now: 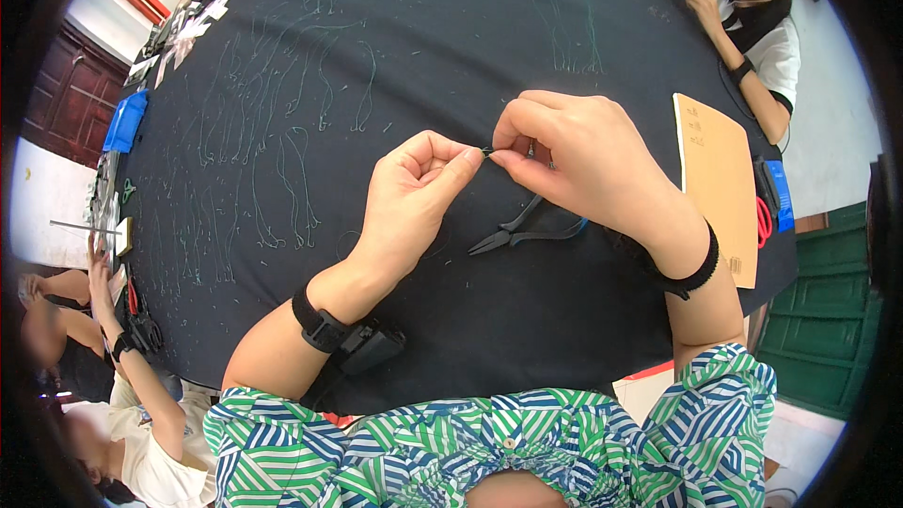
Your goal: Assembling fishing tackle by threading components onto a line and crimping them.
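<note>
My left hand (404, 202) and my right hand (583, 155) meet above the black tablecloth (527, 329). Both are closed, thumb pinched against index finger, fingertips nearly touching. Between them shows a short bit of thin green cord (486, 151); the rest of it is mostly hidden by my fingers. Small shiny bits (531, 150) hang under my right fingers, too small to name. Below my right hand lie pliers (511, 236) with dark jaws and black and blue handles, touched by neither hand.
Several thin green cords (307, 216) lie spread over the cloth's left and far parts. On the right are a tan notebook (715, 188) and red-handled scissors (764, 223). A black device (376, 348) rests by my left wrist. Other people sit around the table, one at the far right (752, 47).
</note>
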`<state>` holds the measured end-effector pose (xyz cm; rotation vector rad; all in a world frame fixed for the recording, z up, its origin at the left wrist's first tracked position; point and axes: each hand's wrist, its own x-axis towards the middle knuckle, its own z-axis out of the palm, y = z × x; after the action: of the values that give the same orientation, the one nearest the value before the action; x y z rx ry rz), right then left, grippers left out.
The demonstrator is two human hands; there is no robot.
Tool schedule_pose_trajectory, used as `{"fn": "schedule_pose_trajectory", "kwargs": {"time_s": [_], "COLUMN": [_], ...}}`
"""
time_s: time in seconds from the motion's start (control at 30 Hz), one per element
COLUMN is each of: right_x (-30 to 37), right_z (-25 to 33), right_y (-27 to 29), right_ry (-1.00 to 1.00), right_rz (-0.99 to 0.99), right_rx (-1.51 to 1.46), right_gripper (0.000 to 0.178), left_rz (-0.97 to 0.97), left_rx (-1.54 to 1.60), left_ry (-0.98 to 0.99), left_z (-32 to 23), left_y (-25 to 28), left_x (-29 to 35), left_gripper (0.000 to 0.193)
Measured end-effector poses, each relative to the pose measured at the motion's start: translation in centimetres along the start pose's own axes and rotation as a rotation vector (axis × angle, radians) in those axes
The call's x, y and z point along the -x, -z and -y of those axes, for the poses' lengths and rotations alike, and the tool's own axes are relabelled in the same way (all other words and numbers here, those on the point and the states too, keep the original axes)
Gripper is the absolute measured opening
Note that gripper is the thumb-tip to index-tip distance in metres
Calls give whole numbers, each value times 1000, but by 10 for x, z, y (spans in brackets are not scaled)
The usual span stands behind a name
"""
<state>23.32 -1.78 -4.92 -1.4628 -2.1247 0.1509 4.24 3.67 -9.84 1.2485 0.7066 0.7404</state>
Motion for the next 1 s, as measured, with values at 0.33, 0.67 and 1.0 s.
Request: {"fn": "schedule_pose_trajectory", "kwargs": {"time_s": [0.33,0.67,1.0], "right_x": [-3,-6,-6], "right_z": [0,-2,-4], "right_y": [6,2,8], "right_ry": [11,63,25], "right_rz": [-25,23,55], "right_rx": [-34,-242,-247], "right_gripper": [10,6,7], "left_rz": [24,71,90], "left_rx": [73,126,104], "left_ry": [15,49,88], "left_z": [1,-1,-6], "left_y": [0,0,3], "left_x": [1,2,1], "left_gripper": [13,16,18]}}
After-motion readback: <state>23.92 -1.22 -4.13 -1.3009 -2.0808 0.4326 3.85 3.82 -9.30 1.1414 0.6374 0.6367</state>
